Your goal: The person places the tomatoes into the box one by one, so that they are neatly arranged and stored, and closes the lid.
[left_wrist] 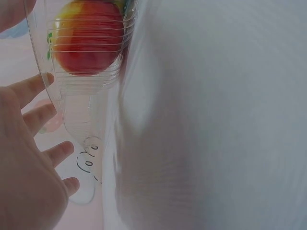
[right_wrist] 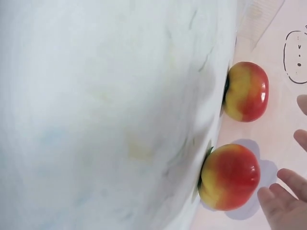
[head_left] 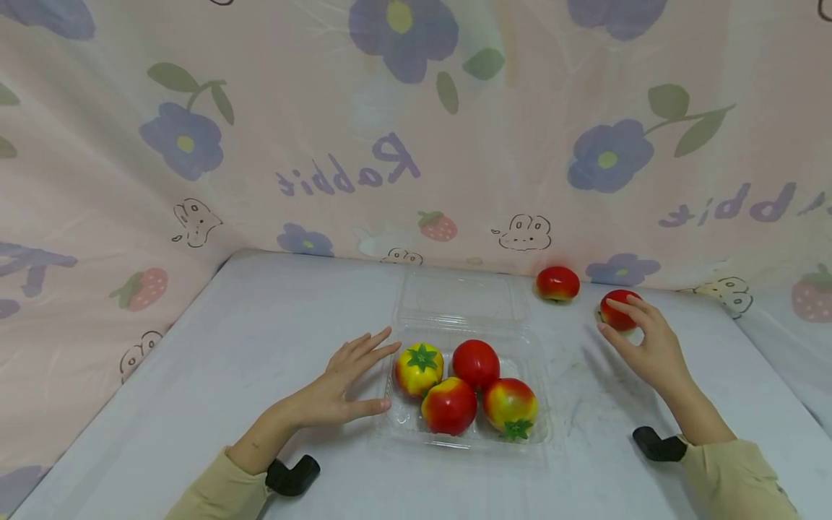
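A clear plastic clamshell box (head_left: 464, 442) lies open on the table with several red-and-yellow tomatoes inside, among them a yellow one (head_left: 416, 375) with a green star-shaped top. My left hand (head_left: 338, 386) is at the box's left side, fingers spread and fingertips right at its rim. On the right, my right hand (head_left: 650, 350) reaches over a red tomato (head_left: 620, 309), its fingers overlapping it in the head view. The right wrist view shows this tomato (right_wrist: 230, 177) resting on the table, with the fingertips (right_wrist: 266, 199) just beside it, not curled round it.
Another red tomato (head_left: 557, 283) sits at the table's back edge, left of the one by my right hand. The box's transparent lid (head_left: 463, 297) is folded back toward the patterned curtain (head_left: 416, 144), which hangs behind the white table (head_left: 292, 303).
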A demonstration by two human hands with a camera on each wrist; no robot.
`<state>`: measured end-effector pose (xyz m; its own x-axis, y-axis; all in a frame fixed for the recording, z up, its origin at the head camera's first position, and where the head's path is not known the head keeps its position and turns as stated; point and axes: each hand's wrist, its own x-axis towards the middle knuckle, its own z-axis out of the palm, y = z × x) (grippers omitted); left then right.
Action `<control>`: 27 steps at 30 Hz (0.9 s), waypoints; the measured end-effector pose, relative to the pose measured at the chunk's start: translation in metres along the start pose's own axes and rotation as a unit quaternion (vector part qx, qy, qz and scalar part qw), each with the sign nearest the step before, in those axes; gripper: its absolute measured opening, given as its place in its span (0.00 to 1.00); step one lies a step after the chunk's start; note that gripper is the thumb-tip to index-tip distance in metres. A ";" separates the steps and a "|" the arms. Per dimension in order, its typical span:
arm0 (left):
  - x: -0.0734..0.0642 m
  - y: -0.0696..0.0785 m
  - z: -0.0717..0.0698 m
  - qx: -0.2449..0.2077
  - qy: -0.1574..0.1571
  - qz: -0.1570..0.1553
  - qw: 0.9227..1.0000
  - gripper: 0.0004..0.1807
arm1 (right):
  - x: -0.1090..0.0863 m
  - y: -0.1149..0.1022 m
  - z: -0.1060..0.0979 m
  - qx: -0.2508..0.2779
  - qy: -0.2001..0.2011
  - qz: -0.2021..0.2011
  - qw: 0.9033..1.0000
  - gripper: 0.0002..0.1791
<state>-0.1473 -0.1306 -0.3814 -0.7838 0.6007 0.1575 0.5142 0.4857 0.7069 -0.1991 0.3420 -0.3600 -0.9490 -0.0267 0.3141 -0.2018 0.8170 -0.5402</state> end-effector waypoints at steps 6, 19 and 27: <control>0.000 0.000 0.000 -0.001 0.002 -0.001 1.000 0.41 | 0.005 0.005 0.000 -0.005 -0.006 0.016 1.000 0.29; 0.000 -0.002 0.000 0.005 0.004 0.007 1.000 0.40 | 0.013 0.011 0.003 -0.013 -0.020 0.045 0.999 0.31; 0.000 -0.001 0.001 0.002 0.002 -0.002 1.000 0.40 | 0.018 0.015 0.002 -0.024 -0.042 0.048 0.998 0.32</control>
<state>-0.1476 -0.1304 -0.3822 -0.7874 0.5958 0.1582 0.5124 0.4899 0.7053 -0.2194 0.3531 -0.3642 -0.9806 0.0062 0.1960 -0.0997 0.8449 -0.5256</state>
